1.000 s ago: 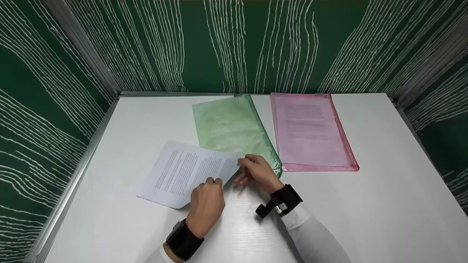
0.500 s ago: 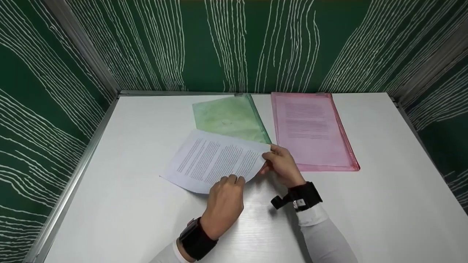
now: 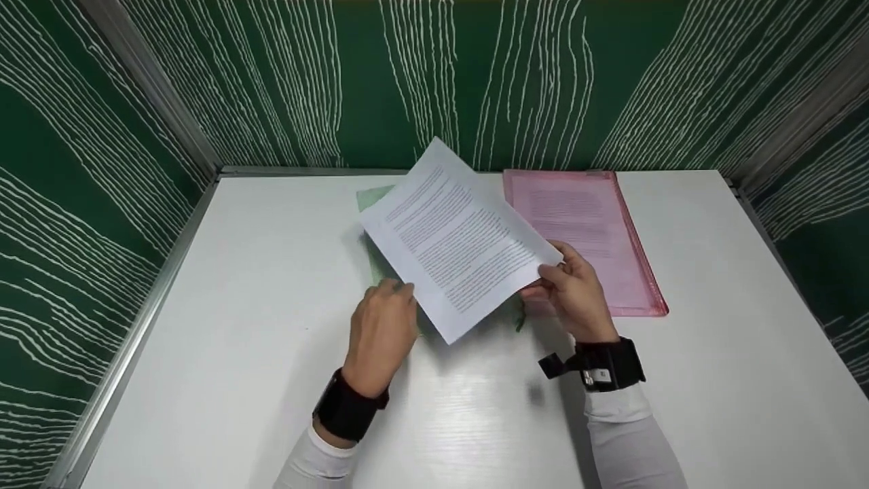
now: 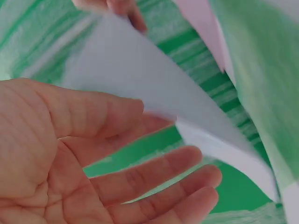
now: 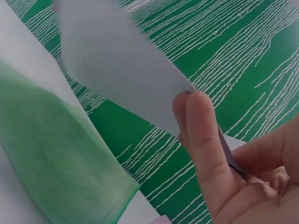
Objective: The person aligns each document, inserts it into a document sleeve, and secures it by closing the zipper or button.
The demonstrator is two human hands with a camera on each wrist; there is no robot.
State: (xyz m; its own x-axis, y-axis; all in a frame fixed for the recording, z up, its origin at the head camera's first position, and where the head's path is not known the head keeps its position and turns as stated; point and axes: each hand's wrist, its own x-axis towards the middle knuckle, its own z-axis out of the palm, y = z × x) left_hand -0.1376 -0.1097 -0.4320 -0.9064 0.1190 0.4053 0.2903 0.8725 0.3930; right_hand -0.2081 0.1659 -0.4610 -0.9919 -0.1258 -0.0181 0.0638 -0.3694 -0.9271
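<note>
A printed sheet of paper is held up at a slant above the table, its text side facing the head camera. My right hand pinches its right corner between thumb and fingers. At the lower left edge, my left hand has the paper's edge between thumb and index finger; the left wrist view shows the other fingers extended. Most of a green plastic document folder is hidden behind the sheet in the head view. Its green surface shows more fully in the right wrist view.
A pink plastic folder with a printed page inside lies at the back right, partly behind the sheet and right hand. The white table is bordered by green walls with white wavy lines.
The sheet has been lifted and turned from lying low and sideways to a more upright slant. The right hand moved right; the left went right, then back left and farther up. The folders stayed put.
</note>
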